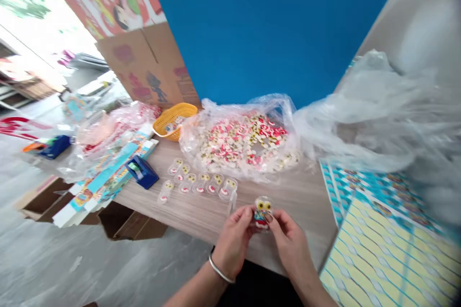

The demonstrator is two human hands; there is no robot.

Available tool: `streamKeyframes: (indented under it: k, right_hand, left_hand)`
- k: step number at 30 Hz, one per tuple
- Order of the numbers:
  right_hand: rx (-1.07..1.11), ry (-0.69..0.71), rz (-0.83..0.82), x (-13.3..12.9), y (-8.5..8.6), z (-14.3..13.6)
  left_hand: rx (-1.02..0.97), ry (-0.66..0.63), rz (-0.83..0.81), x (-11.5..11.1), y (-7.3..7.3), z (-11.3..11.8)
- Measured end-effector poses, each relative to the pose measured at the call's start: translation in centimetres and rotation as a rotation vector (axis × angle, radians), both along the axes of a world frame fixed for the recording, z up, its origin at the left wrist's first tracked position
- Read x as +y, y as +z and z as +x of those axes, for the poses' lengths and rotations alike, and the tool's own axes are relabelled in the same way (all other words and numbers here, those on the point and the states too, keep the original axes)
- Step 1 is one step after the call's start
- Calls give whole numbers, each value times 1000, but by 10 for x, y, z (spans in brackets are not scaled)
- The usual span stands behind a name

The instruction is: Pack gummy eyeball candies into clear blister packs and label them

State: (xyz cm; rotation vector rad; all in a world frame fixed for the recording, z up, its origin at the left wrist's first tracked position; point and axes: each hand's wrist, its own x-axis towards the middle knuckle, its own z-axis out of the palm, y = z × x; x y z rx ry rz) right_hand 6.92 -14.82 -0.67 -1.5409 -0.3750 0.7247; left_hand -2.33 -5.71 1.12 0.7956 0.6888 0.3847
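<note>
Between my two hands is a small clear plastic case (264, 204) with two yellow eye shapes at its top and red and blue colours below. My left hand (236, 235) pinches its left edge, thumb on the near face. My right hand (288, 237) grips the right side, its thumb pressed over the lower front. Further left on the wooden table (201, 208) lie several similar clear cases (204, 183), each showing yellow eyes and a red-and-white piece. A narrow clear strip (232, 203) lies just beyond my left hand.
Behind stands an open plastic bag (245, 144) of small red, white and yellow pieces, beside a yellow basket (172, 120). Blue tape dispensers (144, 172) and printed card strips (108, 172) lie left. Printed sheets (378, 249) and crumpled plastic film (374, 115) fill the right; a blue panel (262, 29) rises behind.
</note>
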Motion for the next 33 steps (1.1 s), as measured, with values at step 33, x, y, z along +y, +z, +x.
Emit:
streamKeyframes:
  k: [33]
  right_hand:
    - [-404,-617,-505,-185,-73,92]
  left_hand:
    - [341,-630,1167,-95,-37,218]
